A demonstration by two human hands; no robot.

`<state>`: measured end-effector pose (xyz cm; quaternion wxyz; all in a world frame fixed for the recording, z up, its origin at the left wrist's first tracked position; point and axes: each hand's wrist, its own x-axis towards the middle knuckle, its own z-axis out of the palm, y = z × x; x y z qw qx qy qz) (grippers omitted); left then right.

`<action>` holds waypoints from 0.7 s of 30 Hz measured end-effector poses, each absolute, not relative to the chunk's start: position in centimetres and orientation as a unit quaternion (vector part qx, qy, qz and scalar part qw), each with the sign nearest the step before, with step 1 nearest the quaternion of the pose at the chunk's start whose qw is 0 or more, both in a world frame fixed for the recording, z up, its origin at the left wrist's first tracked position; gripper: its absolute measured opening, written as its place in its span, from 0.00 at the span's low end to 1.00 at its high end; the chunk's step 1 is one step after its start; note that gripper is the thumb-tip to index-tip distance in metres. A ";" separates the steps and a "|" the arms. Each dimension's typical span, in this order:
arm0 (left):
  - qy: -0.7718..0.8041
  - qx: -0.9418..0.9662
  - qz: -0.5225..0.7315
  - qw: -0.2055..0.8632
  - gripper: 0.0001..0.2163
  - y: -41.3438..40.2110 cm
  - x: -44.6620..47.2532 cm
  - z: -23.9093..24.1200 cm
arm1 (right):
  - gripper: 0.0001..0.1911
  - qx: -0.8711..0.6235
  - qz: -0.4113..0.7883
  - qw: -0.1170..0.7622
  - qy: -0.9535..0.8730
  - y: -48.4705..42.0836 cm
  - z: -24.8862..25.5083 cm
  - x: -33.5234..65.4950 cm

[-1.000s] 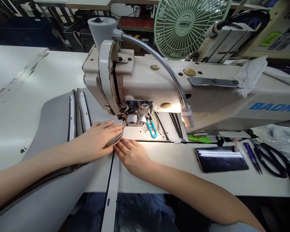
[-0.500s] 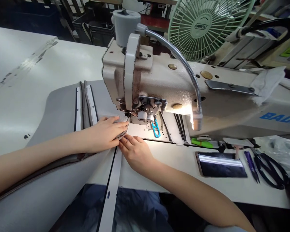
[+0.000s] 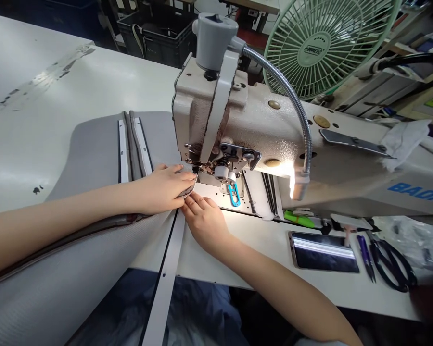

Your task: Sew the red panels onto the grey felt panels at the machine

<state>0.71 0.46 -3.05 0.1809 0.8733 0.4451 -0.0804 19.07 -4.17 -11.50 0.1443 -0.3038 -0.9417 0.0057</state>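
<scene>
A grey fabric panel (image 3: 94,158) lies on the white table and runs under the head of a cream sewing machine (image 3: 245,129). My left hand (image 3: 164,190) lies on the fabric just before the needle, its fingers curled over the folded edge. My right hand (image 3: 205,221) rests beside it, fingertips pinching the top of a white strip with a black edge (image 3: 166,269) that hangs down over the table's front edge. Both hands touch at the presser foot.
A phone (image 3: 324,252), snips (image 3: 364,252) and black scissors (image 3: 391,264) lie to the right on the table. A green fan (image 3: 321,43) stands behind the machine. A gooseneck lamp (image 3: 298,185) lights the needle plate, where a blue clip (image 3: 234,194) lies.
The view has tilted and shifted, so the machine sits further right. Both hands have stayed at the needle, edging slightly toward the presser foot with the fabric.
</scene>
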 end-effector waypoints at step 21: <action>0.461 0.870 -0.112 0.131 0.14 0.9 1.7 -2.9 | 0.18 -0.338 0.057 0.123 -0.931 -3.6 -10.5 18.9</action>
